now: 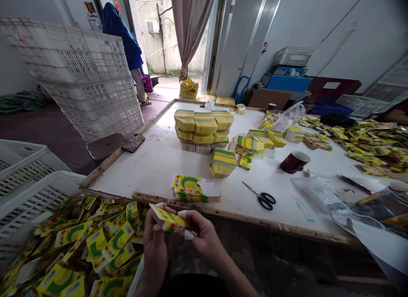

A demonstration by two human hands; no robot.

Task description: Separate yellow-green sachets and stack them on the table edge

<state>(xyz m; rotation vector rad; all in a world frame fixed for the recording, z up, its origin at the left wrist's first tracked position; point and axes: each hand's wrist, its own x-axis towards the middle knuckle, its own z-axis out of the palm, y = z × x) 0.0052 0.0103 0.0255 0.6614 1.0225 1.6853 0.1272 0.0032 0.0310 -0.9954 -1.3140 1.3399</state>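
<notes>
Seemingly the head view, the only one, centres on a yellow-green printed carton (pixel 174 222) raised in front of the table's near wooden edge (pixel 229 212). The left hand (pixel 155 241) pinches its left end between thumb and fingers; the right hand (pixel 204 237) pinches the opposite end, white coverings (pixel 188 235) on its fingertips. Squeezing too hard could crease the thin card, and the slick-looking coverings could let that end slip. A dropped carton might miss the table (pixel 153 165), or land among the loose cartons (pixel 110 244) in the plastic crate (pixel 63 176) at eight o'clock from the hands, and be hard to pick out. At one o'clock from the held carton, just behind the wooden edge, lies a short stack of cartons (pixel 188 188); a forward-swinging knuckle could scatter it. Black-handled scissors (pixel 267 201) lie between two and three o'clock, blades toward the upper left, so a careless rightward reach might meet their points. Farther off at two o'clock, the dark red mug (pixel 293 162) could tip if bumped; its contents cannot be told.
</notes>
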